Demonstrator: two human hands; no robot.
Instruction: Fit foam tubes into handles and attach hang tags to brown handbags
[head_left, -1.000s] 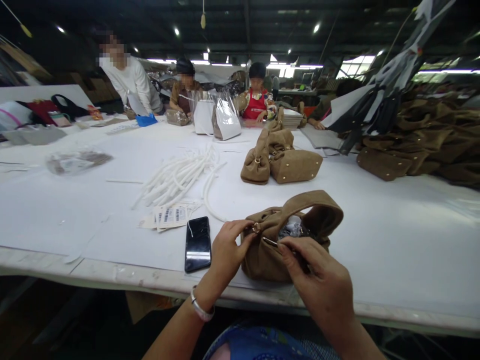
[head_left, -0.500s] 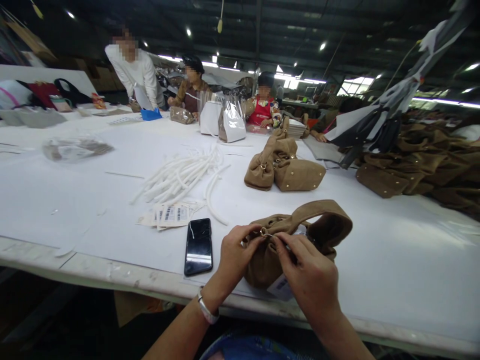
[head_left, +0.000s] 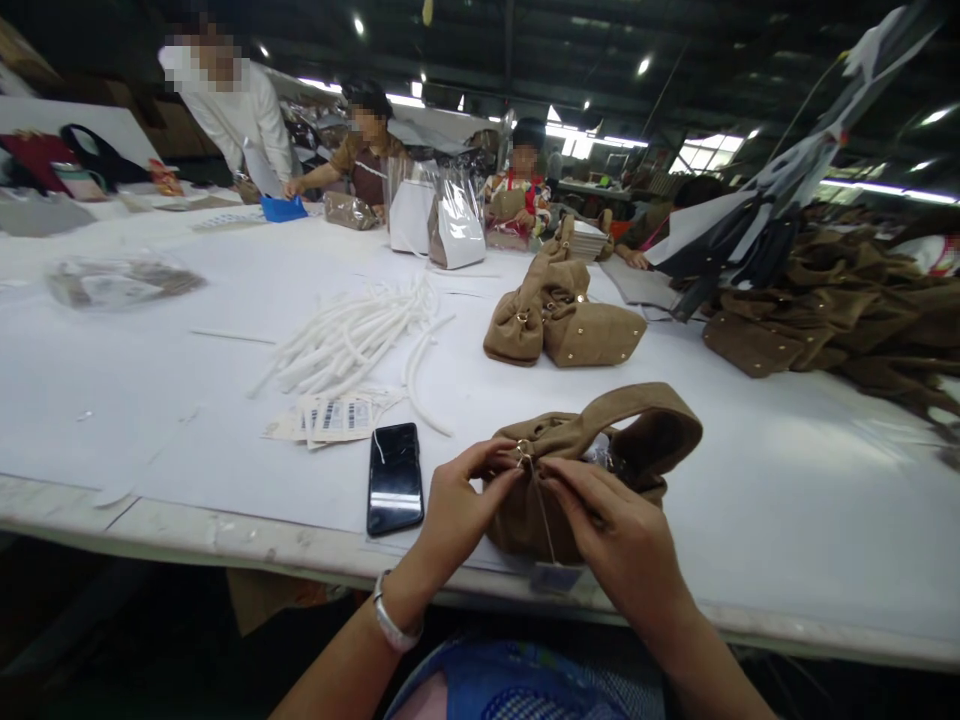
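Note:
A small brown suede handbag (head_left: 600,440) lies near the front edge of the white table (head_left: 787,500). My left hand (head_left: 457,510) pinches the bag's gathered top beside a small gold ring. My right hand (head_left: 615,540) pinches a thin string at that ring, and a paper tag (head_left: 556,577) dangles from the string by the table edge. Clear plastic stuffing shows inside the bag's opening.
A black phone (head_left: 394,478) lies left of my hands, barcode tags (head_left: 330,418) and white tubes (head_left: 352,335) beyond it. Two finished brown bags (head_left: 562,320) sit mid-table, a big pile of brown bags (head_left: 847,310) at right. Three people work at the far end.
My right hand came off the bag's opening to the gold ring and now pinches the string. The tag has dropped to hang at the table edge.

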